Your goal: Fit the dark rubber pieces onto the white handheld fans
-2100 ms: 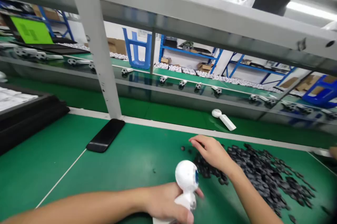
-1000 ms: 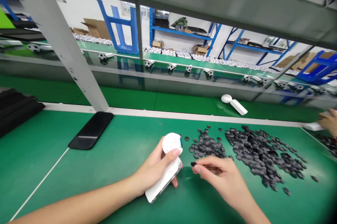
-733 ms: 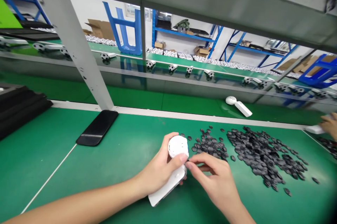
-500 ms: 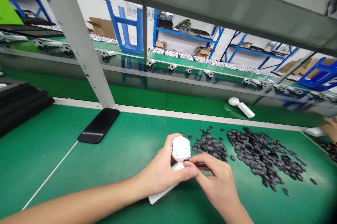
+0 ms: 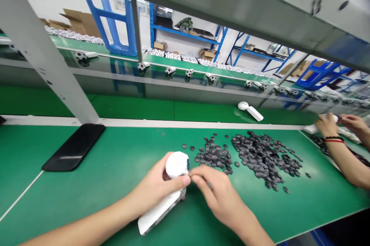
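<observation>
A white object with a round head and a flat handle (image 5: pixel 162 209) is in my left hand (image 5: pixel 156 186), whose fingers wrap around its neck. The thumb lies just below the round head (image 5: pixel 177 164), and a dark spot shows on the head's right side. My right hand (image 5: pixel 218 194) is closed in a pinch at the right of the neck, fingertips close to my left thumb; whatever it holds is too small to make out. Small black pieces lie in a smaller pile (image 5: pixel 215 155) and a larger pile (image 5: pixel 267 157) beyond my right hand.
A black phone-like slab (image 5: pixel 74 147) lies at the left on the green table (image 5: pixel 121 161). Behind the table edge, a similar white piece (image 5: pixel 251 111) rests on the green belt (image 5: pixel 199 114). At the right, another person's hands (image 5: pixel 328 124) work. A slanted metal post (image 5: pixel 49 53) stands left.
The view has swung right, showing more of the other person's arms. The white object has turned in my left hand, so more of its handle shows. My right hand remains pinched beside it.
</observation>
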`<state>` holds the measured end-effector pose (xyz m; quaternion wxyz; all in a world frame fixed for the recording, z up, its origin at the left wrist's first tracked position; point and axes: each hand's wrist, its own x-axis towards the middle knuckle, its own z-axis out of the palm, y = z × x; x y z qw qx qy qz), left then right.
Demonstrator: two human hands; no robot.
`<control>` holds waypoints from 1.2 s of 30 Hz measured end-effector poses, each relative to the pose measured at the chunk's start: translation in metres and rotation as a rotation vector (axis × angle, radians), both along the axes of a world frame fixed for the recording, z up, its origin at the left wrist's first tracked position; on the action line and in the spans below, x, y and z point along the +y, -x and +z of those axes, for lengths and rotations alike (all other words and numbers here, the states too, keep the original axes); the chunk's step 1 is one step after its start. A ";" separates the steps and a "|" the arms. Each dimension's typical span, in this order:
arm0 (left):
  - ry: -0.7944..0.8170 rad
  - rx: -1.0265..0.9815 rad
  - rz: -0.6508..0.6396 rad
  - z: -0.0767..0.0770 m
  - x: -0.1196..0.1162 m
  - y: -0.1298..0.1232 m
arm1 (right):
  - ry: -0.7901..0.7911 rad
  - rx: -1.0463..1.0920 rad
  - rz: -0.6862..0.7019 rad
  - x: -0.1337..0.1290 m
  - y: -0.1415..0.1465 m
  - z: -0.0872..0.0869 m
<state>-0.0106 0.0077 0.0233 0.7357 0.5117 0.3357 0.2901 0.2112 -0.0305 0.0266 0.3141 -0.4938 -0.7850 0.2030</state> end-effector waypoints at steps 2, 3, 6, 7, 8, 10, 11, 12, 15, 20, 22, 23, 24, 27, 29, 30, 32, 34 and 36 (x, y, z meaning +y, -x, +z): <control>0.021 0.019 0.029 0.006 0.011 0.007 | 0.038 -0.058 -0.075 0.020 -0.020 0.009; 0.014 0.030 0.041 0.008 0.015 0.011 | 0.012 -0.129 -0.139 0.031 -0.030 0.011; -0.017 0.008 0.087 0.012 0.022 0.020 | -0.036 -0.401 -0.177 0.061 -0.052 0.008; -0.024 -0.008 0.107 0.011 0.023 0.022 | -0.047 -0.467 -0.168 0.068 -0.056 0.004; -0.030 -0.025 0.127 0.009 0.024 0.023 | -0.057 -0.514 -0.157 0.073 -0.058 0.001; -0.039 -0.055 0.158 0.005 0.024 0.024 | -0.074 -0.576 -0.129 0.081 -0.060 -0.006; -0.044 -0.064 0.163 0.003 0.024 0.024 | -0.078 -0.596 -0.111 0.083 -0.060 -0.008; -0.046 -0.072 0.160 0.002 0.024 0.024 | -0.080 -0.611 -0.091 0.085 -0.059 -0.009; -0.045 -0.073 0.149 0.005 0.023 0.023 | -0.090 -0.650 -0.037 0.091 -0.058 -0.007; -0.192 -0.063 0.184 0.021 0.022 0.023 | -0.060 -0.614 -0.054 0.093 -0.041 0.007; -0.310 0.032 0.197 0.026 0.021 0.025 | 0.046 -0.355 -0.067 0.084 -0.027 0.016; -0.371 0.108 0.211 0.027 0.020 0.026 | 0.121 -0.175 -0.054 0.077 -0.019 0.020; -0.429 0.188 0.229 0.027 0.019 0.026 | 0.211 0.007 -0.037 0.069 -0.011 0.025; -0.558 0.377 0.271 0.025 0.017 0.026 | 0.395 0.393 -0.020 0.043 0.014 0.034; -0.612 0.427 0.263 0.023 0.015 0.025 | 0.410 0.512 -0.036 0.031 0.029 0.035; -0.630 0.437 0.245 0.022 0.014 0.024 | 0.398 0.541 -0.045 0.028 0.036 0.034; -0.646 0.443 0.204 0.022 0.011 0.023 | 0.349 0.560 -0.072 0.023 0.046 0.031; -0.637 0.458 0.174 0.023 0.009 0.022 | 0.277 0.524 -0.108 0.022 0.052 0.025; -0.618 0.494 0.171 0.024 0.007 0.022 | 0.200 0.471 -0.138 0.022 0.054 0.019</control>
